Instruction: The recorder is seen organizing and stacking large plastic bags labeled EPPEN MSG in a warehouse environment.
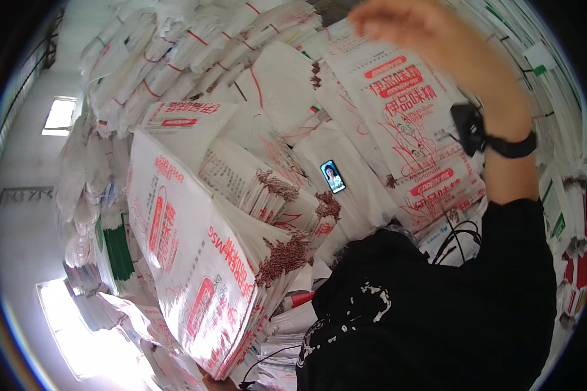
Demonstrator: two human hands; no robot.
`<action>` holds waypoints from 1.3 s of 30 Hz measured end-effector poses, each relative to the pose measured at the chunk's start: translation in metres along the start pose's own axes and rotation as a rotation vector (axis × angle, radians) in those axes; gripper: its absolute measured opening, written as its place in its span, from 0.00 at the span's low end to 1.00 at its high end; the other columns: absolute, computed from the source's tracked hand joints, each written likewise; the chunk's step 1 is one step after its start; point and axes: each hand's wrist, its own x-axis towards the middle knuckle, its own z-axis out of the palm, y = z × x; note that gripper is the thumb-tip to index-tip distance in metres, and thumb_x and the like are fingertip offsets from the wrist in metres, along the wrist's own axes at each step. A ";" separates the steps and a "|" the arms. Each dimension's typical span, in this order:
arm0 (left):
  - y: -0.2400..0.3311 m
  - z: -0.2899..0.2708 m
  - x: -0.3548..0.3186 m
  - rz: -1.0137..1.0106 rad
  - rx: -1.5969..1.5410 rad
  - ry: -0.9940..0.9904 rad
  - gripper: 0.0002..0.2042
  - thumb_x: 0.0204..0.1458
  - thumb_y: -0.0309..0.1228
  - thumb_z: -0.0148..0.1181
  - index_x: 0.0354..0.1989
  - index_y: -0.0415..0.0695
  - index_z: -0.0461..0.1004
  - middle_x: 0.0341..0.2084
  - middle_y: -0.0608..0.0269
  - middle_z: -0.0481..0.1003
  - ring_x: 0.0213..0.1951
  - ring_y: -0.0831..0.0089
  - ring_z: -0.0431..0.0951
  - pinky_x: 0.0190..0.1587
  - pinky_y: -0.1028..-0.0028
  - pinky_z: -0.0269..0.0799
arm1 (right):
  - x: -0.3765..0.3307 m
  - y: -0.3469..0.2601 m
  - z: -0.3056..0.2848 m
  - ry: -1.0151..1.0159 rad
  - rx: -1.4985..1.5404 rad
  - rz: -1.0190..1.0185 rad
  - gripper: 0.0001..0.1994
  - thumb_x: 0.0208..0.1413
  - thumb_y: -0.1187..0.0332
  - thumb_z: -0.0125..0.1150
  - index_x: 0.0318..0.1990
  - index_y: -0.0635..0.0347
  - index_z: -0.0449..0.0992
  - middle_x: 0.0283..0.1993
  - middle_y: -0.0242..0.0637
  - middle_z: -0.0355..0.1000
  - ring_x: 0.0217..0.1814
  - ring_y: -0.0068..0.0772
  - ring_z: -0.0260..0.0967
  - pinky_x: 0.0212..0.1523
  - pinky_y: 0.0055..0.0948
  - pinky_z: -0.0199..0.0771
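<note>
A: State the position of the near hand.

B: The left hand shows only as fingertips at the lower edge of the view. It is under the bottom edge of a thick stack of white printed sacks, which stands tilted above it. How far the hand is open cannot be determined.

A: And the far arm?

B: The right arm rises from a black sleeve, forearm nearly upright, with a black wrist strap. The right hand is raised at the top of the view, fingers loosely spread and bent, holding nothing visible. Just below it lies a flat sack with red print.

A: Items between the hands?

B: A phone with a lit screen lies on the sacks, left of and below the right hand. Bundled sacks tied with red cord are stacked further off.
</note>
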 end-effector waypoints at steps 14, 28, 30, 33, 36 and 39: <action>-0.010 0.028 -0.024 0.046 0.071 0.013 0.24 0.50 0.31 0.62 0.57 0.40 0.70 0.49 0.40 0.75 0.52 0.47 0.75 0.54 0.58 0.70 | 0.155 -0.021 0.416 -0.923 0.090 0.060 0.42 0.61 0.42 0.49 0.60 0.84 0.60 0.60 0.72 0.62 0.64 0.61 0.63 0.64 0.41 0.62; -0.004 0.056 -0.030 -0.529 -0.901 0.147 0.19 0.56 0.26 0.55 0.58 0.38 0.70 0.49 0.48 0.76 0.47 0.59 0.77 0.50 0.65 0.74 | 0.176 0.016 0.590 -0.328 0.142 0.378 0.21 0.61 0.61 0.46 0.52 0.72 0.71 0.49 0.71 0.68 0.52 0.71 0.68 0.61 0.56 0.60; 0.000 0.055 -0.037 -0.480 -0.768 0.154 0.18 0.57 0.25 0.54 0.57 0.37 0.70 0.49 0.49 0.76 0.47 0.61 0.76 0.49 0.66 0.74 | 0.177 0.012 0.578 -0.521 0.199 0.415 0.29 0.60 0.57 0.50 0.59 0.75 0.58 0.57 0.71 0.61 0.61 0.64 0.60 0.63 0.52 0.60; -0.009 0.050 -0.040 -0.192 -0.457 0.107 0.16 0.60 0.25 0.53 0.56 0.35 0.71 0.50 0.50 0.75 0.48 0.63 0.74 0.50 0.66 0.74 | 0.187 0.008 0.544 -0.774 0.409 0.467 0.38 0.60 0.54 0.55 0.65 0.76 0.47 0.64 0.67 0.56 0.68 0.56 0.57 0.62 0.48 0.64; -0.002 0.065 -0.027 -0.020 -1.022 -0.152 0.32 0.60 0.48 0.46 0.69 0.42 0.55 0.65 0.49 0.60 0.66 0.56 0.61 0.64 0.52 0.59 | 0.170 0.003 0.512 -0.972 0.872 0.552 0.33 0.61 0.57 0.55 0.64 0.73 0.53 0.60 0.57 0.65 0.59 0.49 0.69 0.52 0.45 0.75; 0.007 0.058 -0.031 -0.153 -0.901 0.048 0.32 0.60 0.46 0.48 0.69 0.42 0.55 0.65 0.49 0.59 0.65 0.57 0.62 0.64 0.54 0.60 | 0.149 -0.022 0.448 -1.243 0.812 0.770 0.28 0.62 0.59 0.56 0.62 0.70 0.60 0.55 0.50 0.70 0.53 0.44 0.73 0.47 0.41 0.79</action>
